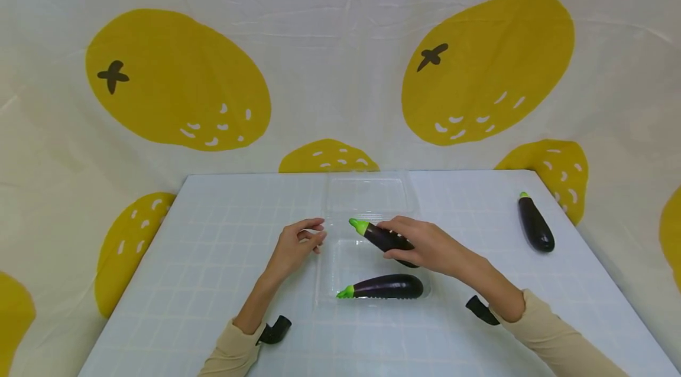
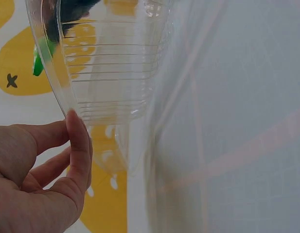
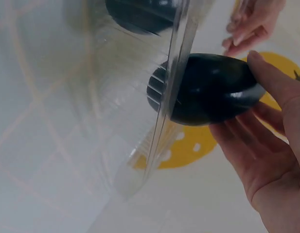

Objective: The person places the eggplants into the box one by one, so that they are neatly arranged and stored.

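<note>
My right hand (image 1: 425,244) grips a dark purple eggplant (image 1: 384,237) around its rounded end, the green stem pointing left. This eggplant is held over a clear plastic clamshell container (image 1: 346,259), and in the right wrist view its round end (image 3: 218,90) overlaps the rim. Another eggplant (image 1: 391,286) lies along the near side inside the container, stem to the left. My left hand (image 1: 292,249) is at the container's left side with loosely bent fingers. In the left wrist view, its fingertips (image 2: 73,119) are right at the rim.
The container's clear lid (image 1: 367,195) lies folded back toward the table's far edge. A third eggplant (image 1: 536,224) rests near the right edge of the white table (image 1: 239,211). Behind hangs a pale cloth (image 1: 335,70) with yellow fruit shapes. Black wrist gear (image 1: 275,330) hangs below the left sleeve.
</note>
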A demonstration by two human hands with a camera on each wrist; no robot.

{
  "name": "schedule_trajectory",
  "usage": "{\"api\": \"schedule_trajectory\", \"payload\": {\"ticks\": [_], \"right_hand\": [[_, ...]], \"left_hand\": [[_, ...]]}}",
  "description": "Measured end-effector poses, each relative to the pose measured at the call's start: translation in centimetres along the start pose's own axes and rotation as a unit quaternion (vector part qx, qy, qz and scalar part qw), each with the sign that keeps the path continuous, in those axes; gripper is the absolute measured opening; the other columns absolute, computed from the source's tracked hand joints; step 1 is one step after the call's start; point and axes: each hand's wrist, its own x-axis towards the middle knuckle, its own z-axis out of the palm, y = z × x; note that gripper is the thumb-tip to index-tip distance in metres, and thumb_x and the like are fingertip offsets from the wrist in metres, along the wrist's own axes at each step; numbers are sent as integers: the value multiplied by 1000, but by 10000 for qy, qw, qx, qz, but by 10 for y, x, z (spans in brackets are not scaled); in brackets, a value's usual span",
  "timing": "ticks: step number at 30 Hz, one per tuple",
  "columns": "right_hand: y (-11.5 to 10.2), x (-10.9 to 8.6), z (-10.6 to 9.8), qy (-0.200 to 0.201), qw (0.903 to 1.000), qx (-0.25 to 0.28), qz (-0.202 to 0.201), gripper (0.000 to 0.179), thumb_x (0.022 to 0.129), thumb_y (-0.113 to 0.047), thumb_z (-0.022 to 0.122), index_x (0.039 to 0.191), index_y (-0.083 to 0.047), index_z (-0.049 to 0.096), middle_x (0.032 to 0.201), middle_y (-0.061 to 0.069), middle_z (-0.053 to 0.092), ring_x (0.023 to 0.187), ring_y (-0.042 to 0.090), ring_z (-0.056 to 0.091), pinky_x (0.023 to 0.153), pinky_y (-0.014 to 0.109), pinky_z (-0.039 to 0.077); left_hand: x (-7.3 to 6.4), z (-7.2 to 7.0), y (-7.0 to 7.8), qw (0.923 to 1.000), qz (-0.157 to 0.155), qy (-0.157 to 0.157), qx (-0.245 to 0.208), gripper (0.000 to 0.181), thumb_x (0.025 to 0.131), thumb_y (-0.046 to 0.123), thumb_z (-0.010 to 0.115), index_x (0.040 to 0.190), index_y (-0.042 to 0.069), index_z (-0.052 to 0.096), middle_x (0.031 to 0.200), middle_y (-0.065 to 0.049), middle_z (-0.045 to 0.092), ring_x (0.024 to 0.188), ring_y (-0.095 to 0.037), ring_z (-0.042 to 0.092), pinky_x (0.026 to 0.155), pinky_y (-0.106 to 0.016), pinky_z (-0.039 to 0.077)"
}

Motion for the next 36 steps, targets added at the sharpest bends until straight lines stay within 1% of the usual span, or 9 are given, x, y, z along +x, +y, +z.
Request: {"api": "schedule_trajectory", "payload": {"ticks": [7,13,16,26,32,36], "right_hand": [[1,0,10,-200,9995,-119,-200,51,93,-26,79,138,-6,62,125,5,67,96,14,63,82,32,59],[2,0,15,-368,9989,-72,-278,48,94,-25,78,136,-8,64,122,3,68,94,12,62,79,29,57],[3,-1,17,-470,9985,-35,-278,47,95,-25,77,137,-9,64,123,2,68,95,11,61,80,29,57],[6,0,21,-815,9964,177,-166,46,97,-25,74,140,-10,63,125,0,66,99,10,61,85,30,56],[6,2,23,-1031,9940,343,91,43,98,-25,73,136,-9,62,128,1,66,107,11,61,92,36,56],[7,4,24,-1148,9921,465,186,41,98,-25,73,133,-9,62,128,1,66,106,12,61,92,36,55]], "left_hand": [[0,1,1,10000,39,3,26,38,96,8,73,131,-5,66,110,-13,70,67,-20,68,68,-19,55],[0,1,1,10000,42,-1,13,37,96,7,73,130,-5,66,110,-13,70,66,-19,68,67,-20,55],[0,1,2,10000,27,-13,5,38,96,8,73,131,-4,66,110,-12,70,67,-19,68,68,-19,55],[0,1,-1,9999,68,-7,-80,37,96,6,73,130,-5,66,110,-13,70,66,-19,68,67,-21,56],[-1,1,0,9999,-7,-23,-168,38,95,6,73,131,-5,66,110,-13,70,66,-20,68,69,-20,56],[-1,1,1,9998,-44,-3,-181,38,95,7,74,131,-4,66,110,-12,70,67,-21,68,69,-21,57]]}}
